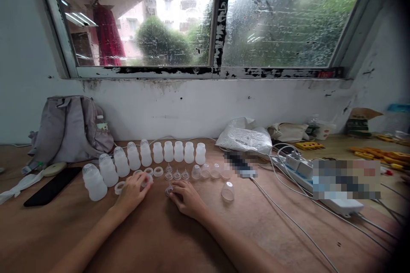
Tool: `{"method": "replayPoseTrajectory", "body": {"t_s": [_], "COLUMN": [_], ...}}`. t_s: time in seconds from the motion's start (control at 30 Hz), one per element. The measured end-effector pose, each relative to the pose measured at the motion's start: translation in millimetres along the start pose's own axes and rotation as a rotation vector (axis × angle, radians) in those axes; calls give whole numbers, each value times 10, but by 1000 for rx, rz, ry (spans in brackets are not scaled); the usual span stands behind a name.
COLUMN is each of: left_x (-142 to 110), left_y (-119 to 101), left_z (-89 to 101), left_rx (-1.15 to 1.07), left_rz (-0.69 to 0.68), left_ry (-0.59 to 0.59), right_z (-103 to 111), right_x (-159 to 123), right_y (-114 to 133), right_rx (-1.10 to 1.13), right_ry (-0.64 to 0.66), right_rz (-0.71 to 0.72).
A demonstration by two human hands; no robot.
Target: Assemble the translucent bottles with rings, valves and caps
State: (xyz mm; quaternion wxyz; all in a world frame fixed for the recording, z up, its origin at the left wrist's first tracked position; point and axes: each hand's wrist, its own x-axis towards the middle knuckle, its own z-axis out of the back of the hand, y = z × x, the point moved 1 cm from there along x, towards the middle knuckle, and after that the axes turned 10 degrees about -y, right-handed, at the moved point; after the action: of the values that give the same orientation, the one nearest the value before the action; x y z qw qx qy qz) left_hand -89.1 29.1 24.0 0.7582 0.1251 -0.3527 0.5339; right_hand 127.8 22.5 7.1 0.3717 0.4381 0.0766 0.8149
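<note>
My left hand [132, 188] is closed on a translucent bottle collar ring [147, 180], partly hidden by the fingers. To its right, my right hand [186, 198] pinches a clear bottle nipple [168, 190] low over the table. Just beyond the hands lie more collar rings [158, 172] and several clear nipples [177, 174]. A row of clear dome caps [205, 171] continues to the right, and one larger-looking cap [228, 191] stands apart. Behind them, frosted baby bottles [178, 152] form a curved line; those at left, such as the nearest bottle [95, 182], wear domed tops.
A black phone [53, 186] and a grey backpack [73, 128] are at left. At right lie a white power strip [339, 203], cables, and a silvery padded bag [246, 138]. Yellow objects [371, 153] sit farther right. A wall with a window closes off the back.
</note>
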Motion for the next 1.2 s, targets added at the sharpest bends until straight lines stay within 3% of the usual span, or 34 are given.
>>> {"method": "replayPoseTrajectory", "body": {"t_s": [0.17, 0.33, 0.53, 0.73, 0.87, 1.03, 1.2], "left_x": [202, 192, 62, 47, 50, 58, 67], "left_y": [-434, -495, -403, -409, -438, -430, -463], "left_z": [-54, -271, -425, -440, -406, -409, -395], "left_rx": [-218, -223, -225, -226, -254, -292, -481], "left_rz": [-105, -202, -216, -219, -207, -120, 75], "left_ry": [3, 44, 97, 129, 81, 81, 62], "right_z": [17, 12, -15, -39, -69, -91, -21], "right_x": [27, 55, 55, 55, 41, 18, 20], "right_y": [-93, -176, -197, -211, -248, -272, -122], "right_rx": [112, 165, 152, 174, 151, 120, 132], "right_ry": [-225, -320, -325, -316, -309, -239, -106], "right_rz": [-148, -306, -328, -329, -310, -258, -123]}}
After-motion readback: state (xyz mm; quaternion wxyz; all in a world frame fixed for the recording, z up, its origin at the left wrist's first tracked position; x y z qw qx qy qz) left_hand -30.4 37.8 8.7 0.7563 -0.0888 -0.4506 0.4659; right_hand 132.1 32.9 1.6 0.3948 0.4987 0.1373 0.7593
